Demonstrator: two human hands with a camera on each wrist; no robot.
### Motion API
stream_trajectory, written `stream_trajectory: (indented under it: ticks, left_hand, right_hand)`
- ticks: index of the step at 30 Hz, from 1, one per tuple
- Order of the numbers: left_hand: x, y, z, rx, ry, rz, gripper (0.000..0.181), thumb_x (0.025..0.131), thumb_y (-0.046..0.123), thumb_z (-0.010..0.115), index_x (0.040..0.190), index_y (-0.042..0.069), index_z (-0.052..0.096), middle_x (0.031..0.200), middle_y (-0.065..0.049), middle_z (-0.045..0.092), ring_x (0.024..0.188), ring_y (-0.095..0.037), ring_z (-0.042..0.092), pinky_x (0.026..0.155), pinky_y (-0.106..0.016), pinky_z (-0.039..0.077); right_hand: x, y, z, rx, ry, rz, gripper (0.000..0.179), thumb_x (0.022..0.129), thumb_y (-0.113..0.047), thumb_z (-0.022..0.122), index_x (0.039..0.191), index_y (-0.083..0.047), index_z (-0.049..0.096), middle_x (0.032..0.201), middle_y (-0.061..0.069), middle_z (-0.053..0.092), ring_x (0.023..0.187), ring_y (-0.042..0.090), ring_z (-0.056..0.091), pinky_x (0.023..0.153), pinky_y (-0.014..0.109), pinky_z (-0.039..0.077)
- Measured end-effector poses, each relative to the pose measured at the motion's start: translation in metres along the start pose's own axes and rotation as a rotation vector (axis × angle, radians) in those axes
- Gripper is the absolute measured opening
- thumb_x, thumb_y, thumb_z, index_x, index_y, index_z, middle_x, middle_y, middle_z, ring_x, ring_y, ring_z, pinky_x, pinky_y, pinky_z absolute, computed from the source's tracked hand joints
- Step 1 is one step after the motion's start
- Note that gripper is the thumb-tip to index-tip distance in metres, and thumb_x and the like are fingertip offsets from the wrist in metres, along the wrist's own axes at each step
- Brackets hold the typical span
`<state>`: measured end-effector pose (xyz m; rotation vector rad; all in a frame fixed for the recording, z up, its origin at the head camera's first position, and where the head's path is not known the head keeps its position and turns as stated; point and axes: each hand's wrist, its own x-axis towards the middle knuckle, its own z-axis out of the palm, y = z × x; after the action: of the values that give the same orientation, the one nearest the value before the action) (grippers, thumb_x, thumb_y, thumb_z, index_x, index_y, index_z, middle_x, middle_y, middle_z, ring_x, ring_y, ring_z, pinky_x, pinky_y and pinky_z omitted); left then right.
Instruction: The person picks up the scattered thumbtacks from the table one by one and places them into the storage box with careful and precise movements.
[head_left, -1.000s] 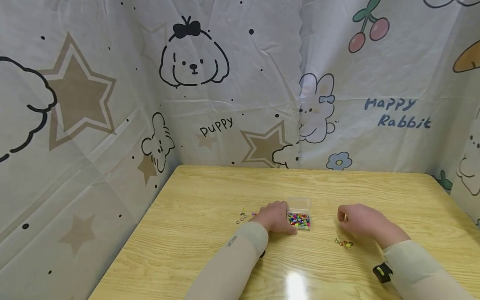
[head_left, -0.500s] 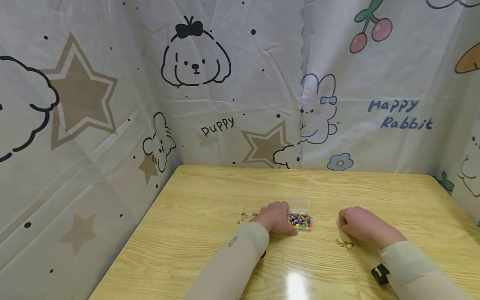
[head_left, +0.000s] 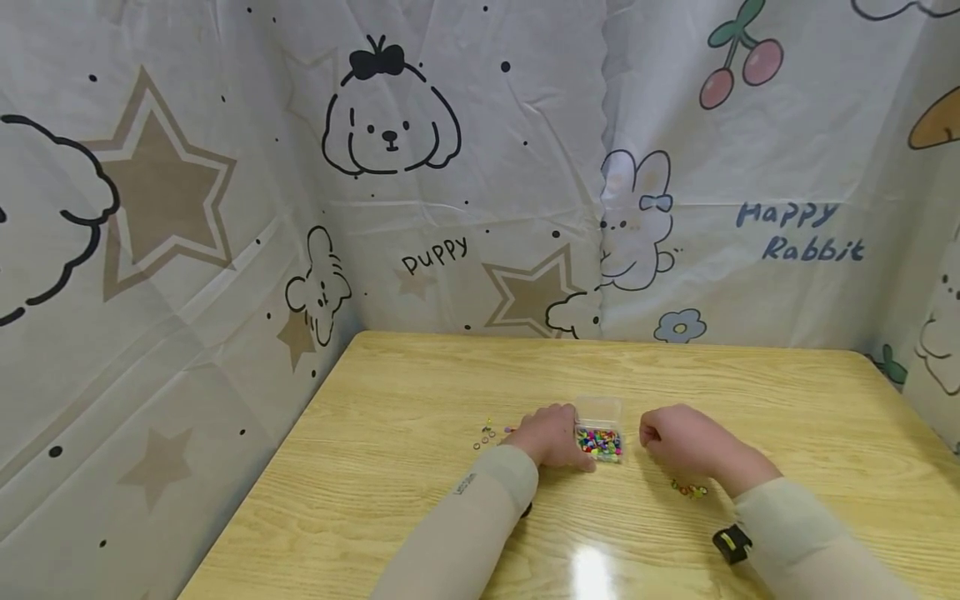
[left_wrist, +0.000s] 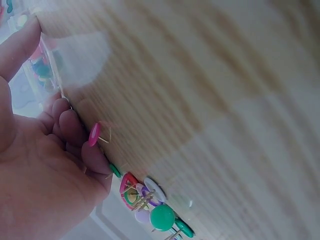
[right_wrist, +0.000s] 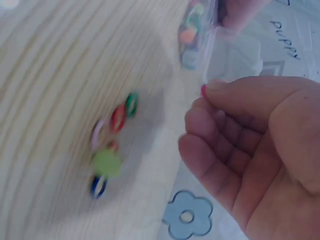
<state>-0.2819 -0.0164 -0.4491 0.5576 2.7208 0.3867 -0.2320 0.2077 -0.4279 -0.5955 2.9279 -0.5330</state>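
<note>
Currently, L hand (head_left: 551, 436) grips box (head_left: 611, 459) (clear, lid (head_left: 598, 408) up, multicol. bits (head_left: 598, 442) inside) at its L side, thumb nr front corner. R hand (head_left: 682, 440) just R of box: thumb & index pinch tiny pink pc (right_wrist: 203, 90), other fingers (right_wrist: 202, 156) curled. Loose rings (right_wrist: 118, 118) + yellow-green disc (right_wrist: 106, 162) on table (head_left: 360, 467) nr R hand; assorted pcs (left_wrist: 162, 218) beside L hand.

light wood-grain table (head_left: 360, 500), kinda shiny with a bright glare spot (head_left: 591, 575), small open clear box (head_left: 609, 461) around the middle, some coloured tacks (left_wrist: 162, 217) left of it, little rings (right_wrist: 118, 118) plus a yellow-green disc (right_wrist: 107, 162) off right
</note>
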Motion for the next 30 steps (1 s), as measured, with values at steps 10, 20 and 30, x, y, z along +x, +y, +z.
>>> stream_trajectory:
  ticks: [10,20,30]
  left_hand:
    - [0.001,0.001,0.0,0.001,0.001,-0.005,0.06,0.075,0.054,0.086,0.113,0.017,0.059,0.091,0.006,0.057,0.088,-0.019,0.056,0.088,-0.039,0.046]
    - [0.002,0.0,0.001,0.012,-0.002,0.005,0.058,0.076,0.055,0.085,0.112,0.018,0.059,0.089,0.007,0.056,0.083,-0.016,0.054,0.087,-0.039,0.045]
    - [0.002,0.0,0.002,0.001,0.0,0.007,0.057,0.076,0.053,0.086,0.112,0.017,0.06,0.089,0.008,0.057,0.083,-0.016,0.055,0.087,-0.038,0.045]
  right_hand:
    - [0.017,-0.017,0.008,0.017,0.02,-0.032,0.018,0.095,-0.006,0.064,0.081,-0.017,0.063,0.074,-0.008,0.056,0.066,0.01,0.049,0.064,0.032,0.045]
    - [0.023,-0.028,0.018,-0.013,-0.013,0.009,0.019,0.096,-0.006,0.063,0.08,-0.017,0.063,0.074,-0.009,0.056,0.067,0.012,0.05,0.066,0.035,0.046]
    - [0.021,-0.026,0.019,-0.043,0.005,-0.024,0.014,0.092,-0.005,0.066,0.084,-0.016,0.07,0.081,-0.009,0.062,0.074,0.011,0.055,0.072,0.039,0.051]
